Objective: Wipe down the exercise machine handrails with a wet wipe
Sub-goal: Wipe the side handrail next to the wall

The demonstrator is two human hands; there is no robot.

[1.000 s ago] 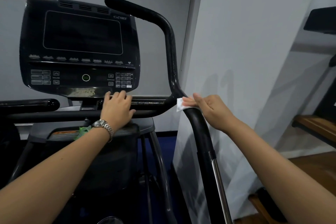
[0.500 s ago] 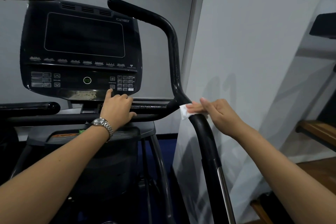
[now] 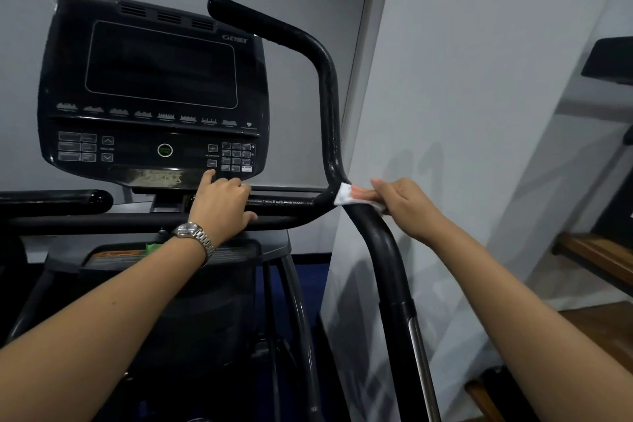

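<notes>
Wipe (image 3: 343,194) sits pressed at the bend of the right handrail (image 3: 376,240), with the right hand (image 3: 407,205) fingers curled over it. Left hand (image 3: 222,205) seems loosely wrapped on the crossbar (image 3: 284,204) under the console (image 3: 154,89).

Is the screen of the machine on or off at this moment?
Off, as far as can be seen: the screen is evenly dark, with no figures or light on it.
</notes>
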